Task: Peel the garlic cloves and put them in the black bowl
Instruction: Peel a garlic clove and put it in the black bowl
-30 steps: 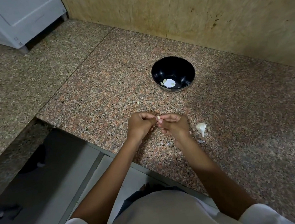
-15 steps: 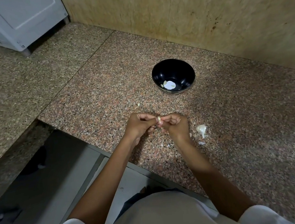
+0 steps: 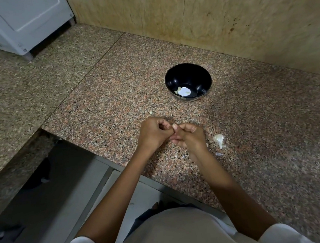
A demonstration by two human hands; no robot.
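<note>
Both hands are held close together low over the granite counter (image 3: 96, 107), fingers curled in. The left hand (image 3: 153, 134) and the right hand (image 3: 190, 139) each pinch the same little garlic clove (image 3: 175, 126) at the fingertips. The black bowl (image 3: 196, 74) sits well beyond the right hand, with peeled cloves (image 3: 184, 91) inside. A garlic chunk (image 3: 219, 138) lies just right of the right hand, and a tiny scrap (image 3: 151, 113) lies just past the left.

From the left hand (image 3: 153, 133) and right hand (image 3: 190, 138), bare counter (image 3: 115, 98) runs to the bowl (image 3: 189, 73) at 1 o'clock, with a small scrap (image 3: 150, 113) at 12 of the left hand. A garlic piece (image 3: 219, 138) lies just beside the right hand at 3. The wall (image 3: 224, 20) closes 12 o'clock behind the bowl, and a white cabinet (image 3: 23, 21) stands well apart at 10.
</note>
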